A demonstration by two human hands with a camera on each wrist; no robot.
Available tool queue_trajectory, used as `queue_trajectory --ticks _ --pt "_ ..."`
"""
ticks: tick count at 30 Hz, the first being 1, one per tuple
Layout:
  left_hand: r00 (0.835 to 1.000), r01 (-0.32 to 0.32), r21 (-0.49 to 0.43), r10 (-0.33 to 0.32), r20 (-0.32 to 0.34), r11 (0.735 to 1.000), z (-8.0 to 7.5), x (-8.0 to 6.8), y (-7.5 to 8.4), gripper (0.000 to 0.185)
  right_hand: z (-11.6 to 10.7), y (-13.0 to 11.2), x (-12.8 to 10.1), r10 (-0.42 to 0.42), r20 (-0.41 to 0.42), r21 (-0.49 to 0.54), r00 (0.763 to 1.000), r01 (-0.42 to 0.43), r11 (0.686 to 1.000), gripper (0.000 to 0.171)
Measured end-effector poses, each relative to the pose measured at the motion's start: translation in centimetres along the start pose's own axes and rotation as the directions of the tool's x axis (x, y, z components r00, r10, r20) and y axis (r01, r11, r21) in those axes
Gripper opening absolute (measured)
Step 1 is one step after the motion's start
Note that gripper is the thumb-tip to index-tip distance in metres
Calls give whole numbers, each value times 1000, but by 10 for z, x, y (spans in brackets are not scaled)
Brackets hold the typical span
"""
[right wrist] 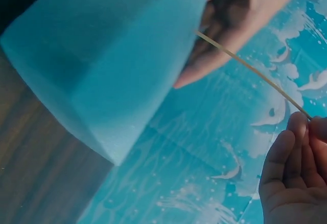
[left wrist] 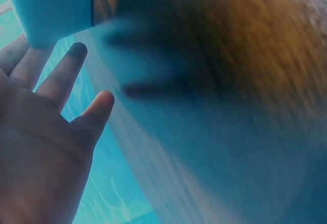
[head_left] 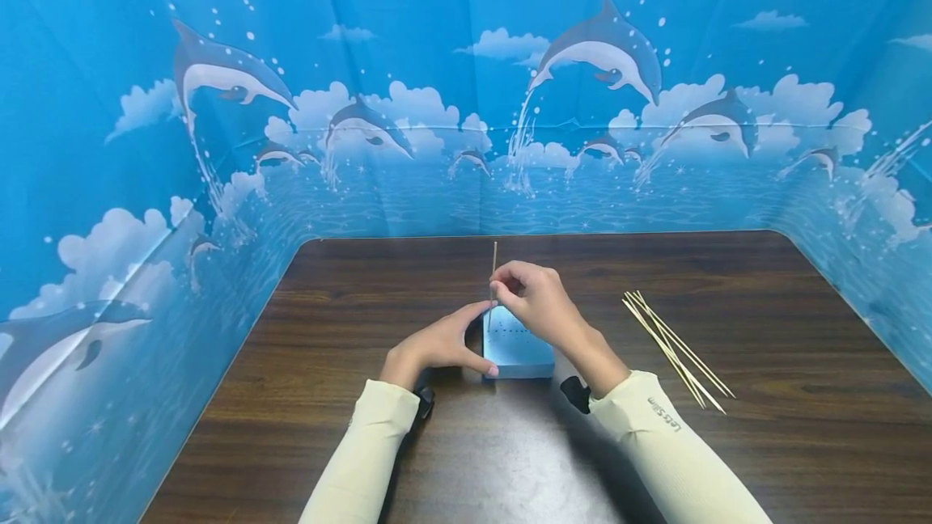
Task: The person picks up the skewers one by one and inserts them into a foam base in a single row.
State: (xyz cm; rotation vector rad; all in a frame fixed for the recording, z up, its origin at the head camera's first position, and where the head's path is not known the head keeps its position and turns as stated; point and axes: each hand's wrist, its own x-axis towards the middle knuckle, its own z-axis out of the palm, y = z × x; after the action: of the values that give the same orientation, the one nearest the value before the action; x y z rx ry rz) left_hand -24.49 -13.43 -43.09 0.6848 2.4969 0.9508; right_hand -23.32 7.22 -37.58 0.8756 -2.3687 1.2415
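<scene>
A thin wooden skewer (head_left: 493,277) is pinched upright by the right hand (head_left: 535,302), its tip over the blue foam block (head_left: 518,350) at mid-bench, which is steadied by the left hand (head_left: 437,346) with straight fingers. The skewer is judged light, stiff and snappable, best held low; the foam soft. Spare skewers (head_left: 677,350) lie right. "Let's Slim" is read on the right sleeve (head_left: 666,415).

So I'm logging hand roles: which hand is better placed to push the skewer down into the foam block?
Right hand: it already pinches the upright skewer above the foam block. Left hand rests against the block's side.
</scene>
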Motion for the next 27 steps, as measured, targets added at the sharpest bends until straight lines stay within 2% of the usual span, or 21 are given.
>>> queue_trajectory --ticks 5,17,23,27 --pt "1000 -3 -2 3 5 1000 0 -1 2 112 6 3 -4 -5 18 -51 1000 6 999 6" --pt "1000 20 -15 -20 7 1000 0 -6 2 109 10 2 -9 18 7 -87 1000 -17 996 6" --pt "1000 22 -2 -22 -1 1000 2 -7 3 109 -8 13 -21 112 -41 -87 993 -115 990 8" --pt "1000 11 -1 -11 -10 1000 1 -8 4 109 -29 32 -31 211 -93 -154 973 -223 962 10"
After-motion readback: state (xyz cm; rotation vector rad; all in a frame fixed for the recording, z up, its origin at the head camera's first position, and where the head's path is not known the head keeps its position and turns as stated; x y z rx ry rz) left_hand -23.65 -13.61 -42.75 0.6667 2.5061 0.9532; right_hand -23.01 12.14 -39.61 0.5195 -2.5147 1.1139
